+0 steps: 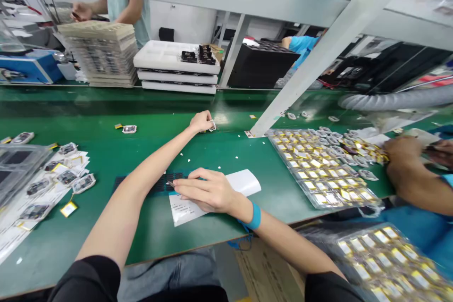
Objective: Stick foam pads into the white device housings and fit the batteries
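Note:
My left hand (201,121) reaches far across the bench with its fingers closed on a small white housing (212,126), mostly hidden by the fingers. My right hand (208,190), with a blue strap (255,217) at the wrist, pinches thin tweezers (170,183). The tweezer tip is over a sheet of small black pieces (159,186), partly covered by my left forearm. Under my right hand lies a white paper (184,210) with print, and its curled end (247,181) shows to the right.
Housings with circuit boards (83,182) lie on papers at left, beside a clear tray (21,163). Another housing (129,129) sits further back. A tray of yellow-edged battery cells (318,170) and a slanted post (318,52) stand right. A co-worker's hand (405,153) works there.

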The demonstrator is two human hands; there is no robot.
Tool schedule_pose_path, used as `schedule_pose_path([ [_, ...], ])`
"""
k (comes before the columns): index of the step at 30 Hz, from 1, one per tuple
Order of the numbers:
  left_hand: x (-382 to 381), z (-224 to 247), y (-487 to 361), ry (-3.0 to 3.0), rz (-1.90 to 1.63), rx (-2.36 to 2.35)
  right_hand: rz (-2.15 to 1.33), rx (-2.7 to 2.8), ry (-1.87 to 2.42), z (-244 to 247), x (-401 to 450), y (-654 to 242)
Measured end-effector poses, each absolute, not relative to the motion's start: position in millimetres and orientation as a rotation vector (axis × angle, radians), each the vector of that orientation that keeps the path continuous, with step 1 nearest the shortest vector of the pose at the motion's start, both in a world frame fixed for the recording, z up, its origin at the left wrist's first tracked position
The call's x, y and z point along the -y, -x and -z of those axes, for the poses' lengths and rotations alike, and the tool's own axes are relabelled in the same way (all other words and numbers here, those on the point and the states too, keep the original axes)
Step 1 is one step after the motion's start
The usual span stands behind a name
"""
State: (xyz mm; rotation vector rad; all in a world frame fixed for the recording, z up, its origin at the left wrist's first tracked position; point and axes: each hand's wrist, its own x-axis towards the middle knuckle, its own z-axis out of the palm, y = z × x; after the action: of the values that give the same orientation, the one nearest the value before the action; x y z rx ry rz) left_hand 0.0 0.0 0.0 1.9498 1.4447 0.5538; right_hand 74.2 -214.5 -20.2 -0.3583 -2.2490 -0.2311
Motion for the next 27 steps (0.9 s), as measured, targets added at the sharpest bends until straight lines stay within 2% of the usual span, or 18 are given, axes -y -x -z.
schedule_pose_path([
  [4,23,-12,22,-1.722,-0.8,-1.366,0.05,2.205,0.472,18,217,-78],
  [7,72,-21,62,-1.534,-0.957,-1.285,-0.078,2.091,0.557,16,218,-78],
  [10,142,-25,112,-1.257,-1.045,-1.075,-0.044,1.995,0.64,12,223,-75],
  [15,227,-27,163,-1.367,-1.065,-1.077,0.015,1.937,0.717,6,234,-68],
  [22,250,-16,153,-1.518,-1.027,-1.017,0.151,2.191,0.77,8,239,-65],
  [27,260,-11,151,-1.517,-1.046,-1.021,-0.033,2.21,0.794,10,237,-64],
])
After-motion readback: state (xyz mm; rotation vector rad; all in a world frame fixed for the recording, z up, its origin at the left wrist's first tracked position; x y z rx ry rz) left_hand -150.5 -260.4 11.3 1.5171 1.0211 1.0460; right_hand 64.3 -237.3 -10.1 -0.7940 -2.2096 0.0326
